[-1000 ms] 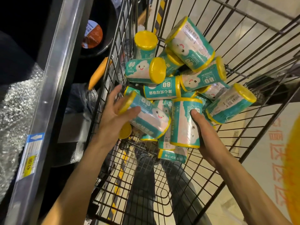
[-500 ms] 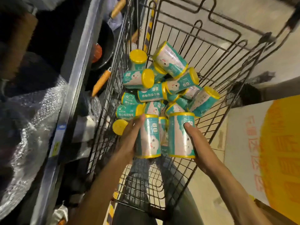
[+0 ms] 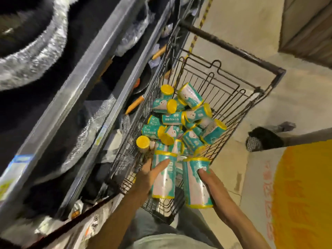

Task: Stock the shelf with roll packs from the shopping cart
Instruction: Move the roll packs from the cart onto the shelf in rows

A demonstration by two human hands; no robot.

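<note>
Pale floor tiles [image 3: 251,33] fill the upper right of the frame, with an orange and white floor mat [image 3: 301,194] at the lower right. Grey metal shelf edges [image 3: 86,81] run diagonally across the left half, with silvery wrapped goods [image 3: 32,56] seen blurred at the upper left and dark items behind the rails. A wire shopping cart [image 3: 224,90] is seen from above in the centre, its dark handle bar at the upper right.

A heap of teal roll packs with yellow ends [image 3: 181,119] lies in the cart's lower half, tumbled at all angles against the left wall of the basket.

Two more packs are held upright, side by side, over the near end of the cart. The left roll pack [image 3: 164,178] is gripped by the left hand [image 3: 149,177], whose thumb is laid across its front. The right roll pack [image 3: 196,184] is gripped by the right hand [image 3: 213,184], the thumb pressed on its front and the fingers hidden behind. The two held packs are just beside each other; whether they touch cannot be told.

Grey trouser legs [image 3: 154,229] are seen at the bottom centre.
</note>
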